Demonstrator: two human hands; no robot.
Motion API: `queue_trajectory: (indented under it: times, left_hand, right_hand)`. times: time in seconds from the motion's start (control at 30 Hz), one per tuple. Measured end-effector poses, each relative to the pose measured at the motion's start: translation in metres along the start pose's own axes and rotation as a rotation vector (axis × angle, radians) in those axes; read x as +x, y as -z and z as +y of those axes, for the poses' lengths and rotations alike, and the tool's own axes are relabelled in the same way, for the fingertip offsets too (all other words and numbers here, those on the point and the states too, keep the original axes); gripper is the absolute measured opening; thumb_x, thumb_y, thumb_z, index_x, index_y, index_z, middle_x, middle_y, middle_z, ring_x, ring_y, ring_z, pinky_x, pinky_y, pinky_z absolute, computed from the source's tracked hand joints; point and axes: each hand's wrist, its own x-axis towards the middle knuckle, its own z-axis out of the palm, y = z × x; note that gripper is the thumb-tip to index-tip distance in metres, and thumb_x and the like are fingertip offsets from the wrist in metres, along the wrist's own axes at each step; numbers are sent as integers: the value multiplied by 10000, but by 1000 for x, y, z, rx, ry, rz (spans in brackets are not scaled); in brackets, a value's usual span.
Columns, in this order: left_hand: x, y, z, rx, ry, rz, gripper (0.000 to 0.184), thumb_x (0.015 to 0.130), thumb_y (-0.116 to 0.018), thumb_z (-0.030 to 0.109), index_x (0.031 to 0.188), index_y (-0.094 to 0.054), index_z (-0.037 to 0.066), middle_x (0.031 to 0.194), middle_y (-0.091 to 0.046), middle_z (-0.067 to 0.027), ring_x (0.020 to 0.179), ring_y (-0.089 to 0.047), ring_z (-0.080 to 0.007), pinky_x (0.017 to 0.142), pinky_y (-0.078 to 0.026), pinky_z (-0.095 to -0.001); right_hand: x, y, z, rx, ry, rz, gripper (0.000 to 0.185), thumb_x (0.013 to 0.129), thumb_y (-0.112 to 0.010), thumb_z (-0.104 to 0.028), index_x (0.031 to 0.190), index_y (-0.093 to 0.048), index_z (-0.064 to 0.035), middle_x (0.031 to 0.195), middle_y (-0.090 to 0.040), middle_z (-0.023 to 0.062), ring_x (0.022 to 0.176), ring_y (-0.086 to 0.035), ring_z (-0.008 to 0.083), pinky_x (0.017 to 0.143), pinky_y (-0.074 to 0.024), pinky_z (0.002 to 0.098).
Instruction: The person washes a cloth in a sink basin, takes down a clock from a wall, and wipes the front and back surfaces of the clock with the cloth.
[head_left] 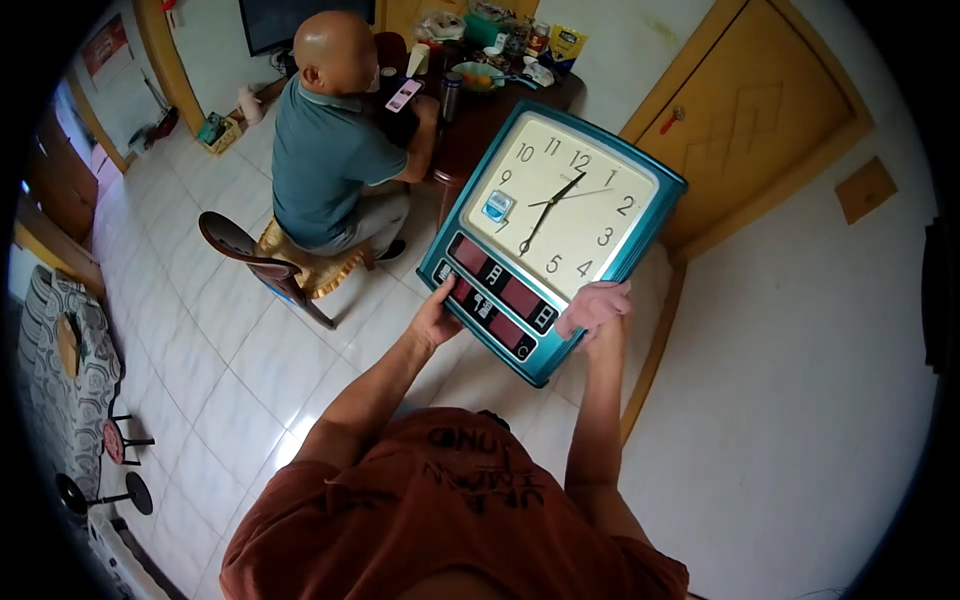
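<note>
A large wall clock (575,205) with a teal frame, a cream dial and dark red panels below it is held tilted in front of me. My left hand (437,318) grips its lower left edge, the thumb over the front. At the lower right side, my right hand (606,332) holds a pink cloth (595,304) against the frame. The cloth hides most of those fingers. A small blue and white sticker (497,206) is on the dial near the 8.
A person (335,150) sits on a chair (262,262) at a dark table (535,95), with a phone (403,95) in front. Bowls, bottles and bags crowd the table. A wooden door (750,120) and white wall are at right; a patterned sofa (65,370) and stool (115,441) at left.
</note>
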Motion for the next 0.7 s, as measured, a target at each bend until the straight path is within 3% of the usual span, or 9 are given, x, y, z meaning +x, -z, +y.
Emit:
queue_trajectory:
  times: [0.13, 0.2, 0.23, 0.37, 0.4, 0.5, 0.53, 0.6, 0.7]
  left_hand:
    - [15, 7, -11, -1, -13, -45, 694, 828, -728, 497, 1369, -513, 120, 1360, -568, -85, 1254, -513, -285, 1119, -333, -504]
    - [12, 0, -20, -39, -35, -60, 750, 812, -709, 561, 1394, -499, 136, 1390, -546, -85, 1278, -494, -293, 1127, -320, -514]
    - [13, -5, -25, 36, -69, -4, 832, 799, -597, 709, 1412, -490, 157, 1416, -519, -98, 1301, -469, -311, 1133, -303, -532]
    - [23, -21, -29, -39, -39, 58, 985, 752, -367, 875, 1455, -445, 189, 1451, -480, -127, 1321, -443, -345, 1142, -272, -566]
    - [40, 2, -28, -168, -39, 68, 914, 821, -306, 836, 1440, -468, 182, 1467, -467, -103, 1304, -465, -317, 1132, -303, -544]
    - [28, -6, -9, -173, 152, 81, 994, 790, -238, 873, 1427, -480, 150, 1399, -528, -124, 1291, -478, -342, 1128, -317, -543]
    - [15, -33, -10, -184, 98, 105, 865, 884, -340, 773, 1366, -515, 77, 1355, -544, -176, 1275, -498, -348, 1100, -375, -521]
    - [18, -33, -17, 214, -216, -65, 626, 968, -487, 541, 1296, -525, 9, 1214, -598, -210, 1140, -586, -329, 1006, -486, -452]
    - [-39, -65, -7, 555, -478, -150, 632, 960, -491, 551, 1287, -530, 11, 1223, -595, -209, 1142, -584, -323, 1001, -486, -443]
  right_hand:
    - [-11, -24, -43, 233, 18, -1, 189, 761, -619, -44, 901, -493, -26, 706, -573, 58, 583, -570, 155, 504, -481, 281]
    - [-14, -21, -54, 231, 9, -60, 68, 748, -547, -3, 816, -540, 4, 711, -607, 86, 594, -593, 170, 524, -483, 274]
    - [-15, -21, -58, 152, 82, -118, 128, 755, -543, 18, 879, -571, 0, 778, -626, 76, 629, -601, 161, 541, -486, 265]
    - [-35, -48, -91, -252, 449, -262, 283, 677, -523, 41, 951, -594, 31, 822, -658, 92, 706, -641, 206, 666, -516, 294]
    - [-45, -68, -101, -355, 605, -213, 328, 662, -535, 26, 985, -589, 34, 819, -651, 109, 697, -643, 236, 669, -517, 305]
    - [-89, -108, -96, -482, 563, -105, 354, 666, -673, -89, 993, -580, 12, 813, -613, 150, 717, -631, 338, 674, -516, 371]
    - [-98, -121, -114, -543, 582, -89, 363, 654, -717, -133, 954, -573, 12, 819, -600, 155, 737, -620, 363, 668, -508, 385]
    - [-113, -145, -138, -634, 664, -77, 377, 687, -747, -220, 959, -579, -19, 834, -601, 149, 712, -604, 364, 660, -508, 388]
    - [-164, -171, -174, -832, 862, 20, 330, 727, -701, -237, 933, -566, -17, 820, -581, 112, 647, -571, 270, 664, -470, 408]
